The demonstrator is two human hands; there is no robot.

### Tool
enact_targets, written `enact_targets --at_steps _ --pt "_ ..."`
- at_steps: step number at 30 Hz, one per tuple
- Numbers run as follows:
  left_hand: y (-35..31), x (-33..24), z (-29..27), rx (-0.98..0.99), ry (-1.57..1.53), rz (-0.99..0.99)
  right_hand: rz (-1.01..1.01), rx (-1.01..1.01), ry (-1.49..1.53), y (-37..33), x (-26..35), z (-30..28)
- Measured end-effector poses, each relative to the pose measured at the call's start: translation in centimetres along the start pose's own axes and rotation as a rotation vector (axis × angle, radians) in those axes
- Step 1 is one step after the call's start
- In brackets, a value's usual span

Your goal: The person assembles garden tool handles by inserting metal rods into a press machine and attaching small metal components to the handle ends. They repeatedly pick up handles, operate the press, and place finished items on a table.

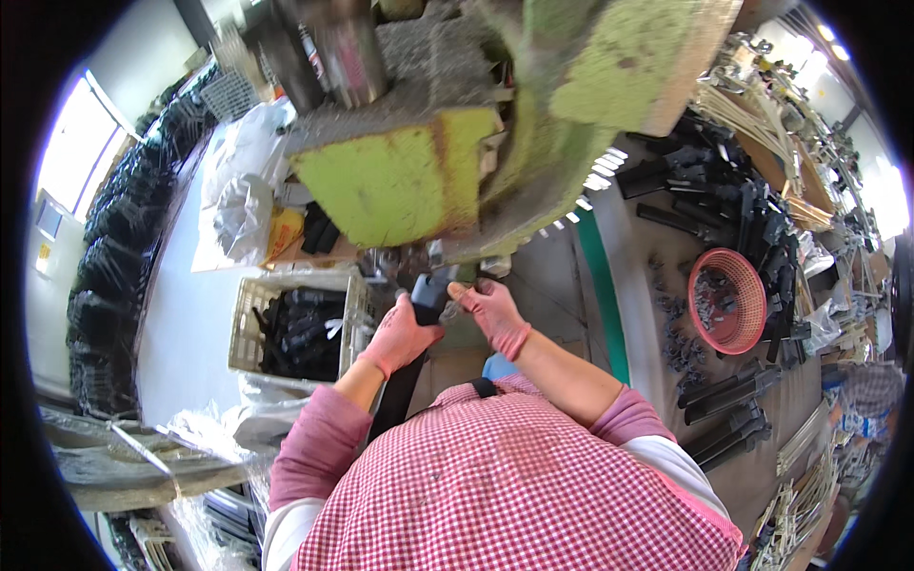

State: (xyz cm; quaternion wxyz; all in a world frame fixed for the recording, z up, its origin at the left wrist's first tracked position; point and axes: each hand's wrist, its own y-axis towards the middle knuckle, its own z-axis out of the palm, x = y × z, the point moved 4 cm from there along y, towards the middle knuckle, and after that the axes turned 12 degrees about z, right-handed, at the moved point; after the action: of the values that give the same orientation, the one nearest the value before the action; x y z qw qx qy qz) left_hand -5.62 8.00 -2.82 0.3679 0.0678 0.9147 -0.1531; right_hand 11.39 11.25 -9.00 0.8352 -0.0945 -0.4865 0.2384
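Both my hands wear pink gloves and meet just below a large green machine (390, 181). My left hand (400, 335) is closed around a long black bar-shaped part (430, 297). Its squared end points up at the machine, and its lower length (392, 404) runs down beside my apron. Close to that end, on the right, my right hand (490, 309) has its thumb and fingers pressed together. Whatever may be between those fingertips is too small to make out. Metal fittings of the machine sit just above the part's end.
A pale plastic crate (238, 324) with black parts stands at my left. To the right, a table holds a red basket (725, 333) of small metal pieces, loose small parts (678, 347) and piles of long black parts (709, 205). Clear plastic wrap (214, 428) lies lower left.
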Motion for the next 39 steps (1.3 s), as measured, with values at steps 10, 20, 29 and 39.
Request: enact_targets --at_steps 10,20,29,39 --pt "0.1 -1.4 -1.9 -0.109 0.029 0.119 -0.057 0.057 0.126 0.1 1.0 1.2" --pt "-4.7 -5.3 1.3 0.293 -0.753 -0.05 -0.066 0.25 0.528 -5.9 2.0 2.2" --pt "-2.6 -8.5 8.0 0.272 -0.329 0.186 -0.311 -0.12 0.574 -6.1 12.6 -12.6" --pt "7.0 -15.2 20.3 0.34 -0.325 0.402 -0.109 -0.381 0.455 -8.9 11.4 -30.7"
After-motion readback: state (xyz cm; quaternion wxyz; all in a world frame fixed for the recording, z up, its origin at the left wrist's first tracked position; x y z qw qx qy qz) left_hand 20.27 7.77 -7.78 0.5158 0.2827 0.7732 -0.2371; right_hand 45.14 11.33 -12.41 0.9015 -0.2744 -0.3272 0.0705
